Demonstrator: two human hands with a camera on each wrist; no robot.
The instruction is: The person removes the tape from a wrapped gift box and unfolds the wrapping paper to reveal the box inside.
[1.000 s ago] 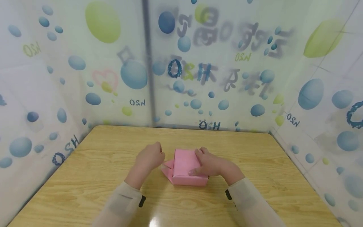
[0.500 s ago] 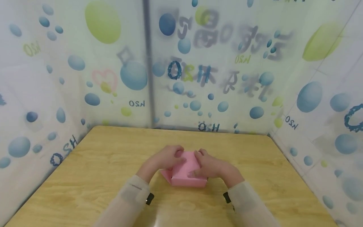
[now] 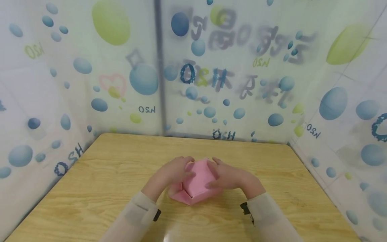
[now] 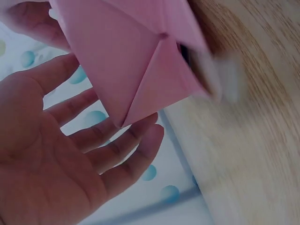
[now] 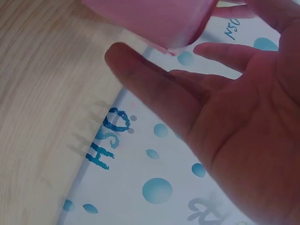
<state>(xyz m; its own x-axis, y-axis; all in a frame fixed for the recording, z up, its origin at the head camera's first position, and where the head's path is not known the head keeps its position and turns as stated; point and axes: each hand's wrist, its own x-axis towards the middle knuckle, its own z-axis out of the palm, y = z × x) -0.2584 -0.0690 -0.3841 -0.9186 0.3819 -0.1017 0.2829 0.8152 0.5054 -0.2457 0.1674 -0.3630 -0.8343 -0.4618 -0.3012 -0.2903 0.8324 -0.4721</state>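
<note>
A pink folded cardboard box (image 3: 199, 178) is between my two hands over the table, turned at an angle. At its near left corner a folded flap (image 3: 180, 196) sticks out, and a narrow dark gap shows beside it. My left hand (image 3: 173, 171) holds the box's left side; the left wrist view shows its spread fingers (image 4: 112, 154) along the edge. My right hand (image 3: 228, 174) grips the right side, with the thumb toward me and the fingers at the far edge. In the right wrist view, the box (image 5: 159, 18) is partly cut off.
The wooden table (image 3: 121, 161) reaches back to a pale curtain wall (image 3: 199, 111) printed with blue and green spots and lettering. More of the same sheeting (image 3: 344, 144) encloses the left and right sides. Black straps (image 3: 245, 209) circle the light sleeves near both wrists.
My left hand has come from beside the flap onto the box's left side. The box has turned, swinging its left front corner toward me, and the right hand has stayed on it.
</note>
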